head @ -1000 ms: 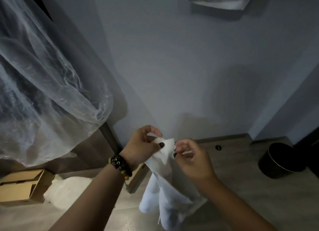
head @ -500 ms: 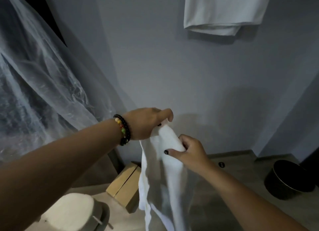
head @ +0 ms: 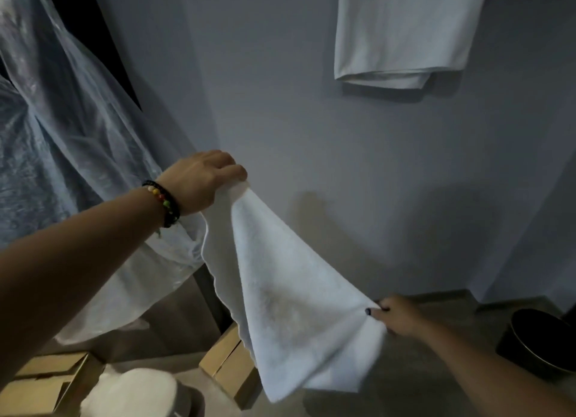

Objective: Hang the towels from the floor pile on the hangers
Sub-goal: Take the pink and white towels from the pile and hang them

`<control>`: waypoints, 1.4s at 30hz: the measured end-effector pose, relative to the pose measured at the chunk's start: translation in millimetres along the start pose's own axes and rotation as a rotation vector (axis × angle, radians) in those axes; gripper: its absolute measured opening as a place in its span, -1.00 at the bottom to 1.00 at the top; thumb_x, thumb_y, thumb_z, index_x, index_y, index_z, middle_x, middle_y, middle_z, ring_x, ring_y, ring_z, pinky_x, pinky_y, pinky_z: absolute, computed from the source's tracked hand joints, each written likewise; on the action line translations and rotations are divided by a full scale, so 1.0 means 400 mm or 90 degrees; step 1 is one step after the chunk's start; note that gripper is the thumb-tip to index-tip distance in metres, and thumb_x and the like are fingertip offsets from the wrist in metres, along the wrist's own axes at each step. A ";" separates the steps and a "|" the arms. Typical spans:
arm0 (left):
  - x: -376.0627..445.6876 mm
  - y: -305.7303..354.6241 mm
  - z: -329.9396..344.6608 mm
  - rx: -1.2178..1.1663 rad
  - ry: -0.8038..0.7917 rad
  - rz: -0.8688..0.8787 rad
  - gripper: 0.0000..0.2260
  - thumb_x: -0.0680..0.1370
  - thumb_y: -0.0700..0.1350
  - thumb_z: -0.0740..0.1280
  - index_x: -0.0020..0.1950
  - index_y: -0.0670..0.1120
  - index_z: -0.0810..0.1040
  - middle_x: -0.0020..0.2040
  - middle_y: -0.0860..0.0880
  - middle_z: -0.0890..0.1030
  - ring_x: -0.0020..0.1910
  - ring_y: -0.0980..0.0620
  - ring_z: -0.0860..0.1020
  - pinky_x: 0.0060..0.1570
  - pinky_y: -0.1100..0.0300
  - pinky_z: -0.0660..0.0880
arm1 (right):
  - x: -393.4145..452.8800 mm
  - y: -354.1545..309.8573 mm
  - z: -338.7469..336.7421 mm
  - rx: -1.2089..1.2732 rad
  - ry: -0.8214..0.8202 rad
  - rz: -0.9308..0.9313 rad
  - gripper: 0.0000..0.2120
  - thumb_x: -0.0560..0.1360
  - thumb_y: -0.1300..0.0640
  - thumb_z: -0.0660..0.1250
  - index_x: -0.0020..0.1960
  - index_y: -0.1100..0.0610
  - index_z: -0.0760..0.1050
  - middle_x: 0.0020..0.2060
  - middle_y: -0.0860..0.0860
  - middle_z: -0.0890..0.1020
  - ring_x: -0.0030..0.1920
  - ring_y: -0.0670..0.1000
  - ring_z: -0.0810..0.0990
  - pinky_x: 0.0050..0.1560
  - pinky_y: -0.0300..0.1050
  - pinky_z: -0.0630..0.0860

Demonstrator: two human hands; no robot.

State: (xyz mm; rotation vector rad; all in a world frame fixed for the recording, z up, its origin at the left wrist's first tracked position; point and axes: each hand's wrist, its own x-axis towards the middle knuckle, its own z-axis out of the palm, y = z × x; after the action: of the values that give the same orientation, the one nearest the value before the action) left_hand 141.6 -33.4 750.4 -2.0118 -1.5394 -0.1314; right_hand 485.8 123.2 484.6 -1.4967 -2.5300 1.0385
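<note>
Stretching between both hands, the white towel (head: pixel 290 295) hangs in the air in front of the grey wall (head: pixel 311 136), well above the floor (head: pixel 452 317). The left hand (head: pixel 199 182) holds one top corner high, its grip clamped on the cloth with the fingers curled over the edge. The right hand (head: pixel 396 315) is lower and to the right of the towel, and its grip pinches another corner between thumb and fingertips, so the towel opens into a slanted sheet.

Above the towel and to its right, a hung towel (head: pixel 402 33) is already draped against the wall; the hanger that carries it is out of view. I judge that at least one towel is done and this one is only spread, not yet hung.

Below the towel, to its left, a white pile (head: pixel 131 391) lies low near the floor, probably more towels that wait, though I cannot tell how many. Cardboard boxes (head: pixel 227 366) stand under the towel, a clear plastic cover (head: pixel 62 167) hangs to its left, and a black round bin (head: pixel 542 341) sits to its right on the floor.
</note>
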 end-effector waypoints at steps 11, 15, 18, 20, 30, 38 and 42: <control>-0.012 0.117 0.038 -0.023 0.030 0.283 -0.70 0.46 -0.39 0.20 0.14 -0.12 0.43 -0.02 -0.19 0.59 -0.13 -0.16 0.55 -0.24 0.03 0.54 | -0.066 -0.316 -0.077 0.119 0.080 -0.432 -0.49 0.28 -0.05 0.55 0.17 -0.05 0.46 0.35 -0.12 0.31 0.36 -0.23 0.24 0.31 -0.43 0.20; -0.016 0.149 0.033 -0.035 0.034 0.347 -0.88 0.66 -0.22 0.07 0.10 -0.17 0.39 -0.03 -0.20 0.60 -0.12 -0.14 0.52 -0.28 0.04 0.56 | -0.110 -0.433 -0.044 0.224 0.073 -0.448 -0.44 0.28 -0.02 0.58 0.10 -0.16 0.29 0.17 -0.16 0.48 0.19 -0.18 0.47 0.15 -0.29 0.45; -0.040 0.159 0.026 -0.055 0.040 0.342 -0.89 0.66 -0.21 0.08 0.09 -0.17 0.38 -0.05 -0.20 0.61 -0.12 -0.11 0.50 -0.27 0.07 0.58 | -0.117 -0.462 -0.030 0.347 0.043 -0.426 -0.44 0.35 0.04 0.55 0.16 -0.16 0.27 0.13 -0.28 0.47 0.19 -0.27 0.47 0.11 -0.38 0.45; -0.063 0.173 0.024 -0.072 0.044 0.352 -0.92 0.64 -0.21 0.12 0.08 -0.17 0.38 -0.07 -0.21 0.62 -0.14 -0.12 0.54 -0.26 0.09 0.59 | -0.117 -0.472 -0.032 0.347 0.024 -0.429 -0.52 0.38 0.07 0.52 0.14 -0.17 0.32 0.09 -0.29 0.50 0.15 -0.30 0.48 0.11 -0.40 0.43; -0.235 0.291 0.080 -0.588 0.237 -0.358 -0.70 0.41 0.03 0.47 -0.03 -0.06 0.44 -0.16 0.04 0.58 -0.24 0.08 0.57 -0.27 0.20 0.50 | -0.165 -0.485 0.016 0.463 0.116 -0.405 -0.76 0.49 0.15 0.40 -0.20 0.10 0.33 -0.42 -0.15 0.40 -0.38 -0.13 0.32 -0.35 -0.15 0.28; -0.258 0.450 0.083 -0.767 0.473 -0.682 -0.67 0.34 0.03 0.48 -0.07 0.05 0.37 -0.13 -0.11 0.53 -0.15 0.10 0.54 -0.14 0.30 0.50 | -0.239 -0.500 -0.010 0.459 0.151 -0.452 -0.72 0.43 -0.06 0.38 0.06 -0.28 0.37 -0.03 -0.17 0.60 -0.02 -0.12 0.61 0.01 -0.17 0.53; -0.233 0.479 0.052 -0.733 0.546 -0.644 -0.65 0.39 -0.28 0.50 -0.11 -0.09 0.33 -0.20 0.09 0.57 -0.18 0.23 0.57 -0.13 0.40 0.47 | -0.272 -0.503 -0.024 0.403 0.200 -0.524 -0.73 0.48 0.13 0.35 0.03 -0.22 0.42 -0.04 -0.26 0.58 -0.04 -0.19 0.58 -0.04 -0.43 0.42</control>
State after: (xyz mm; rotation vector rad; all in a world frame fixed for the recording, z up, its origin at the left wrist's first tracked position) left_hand 279.6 -130.9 618.7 -1.1234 -1.7814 -2.3192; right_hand 392.7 -21.1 635.8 -0.3522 -1.9694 1.1421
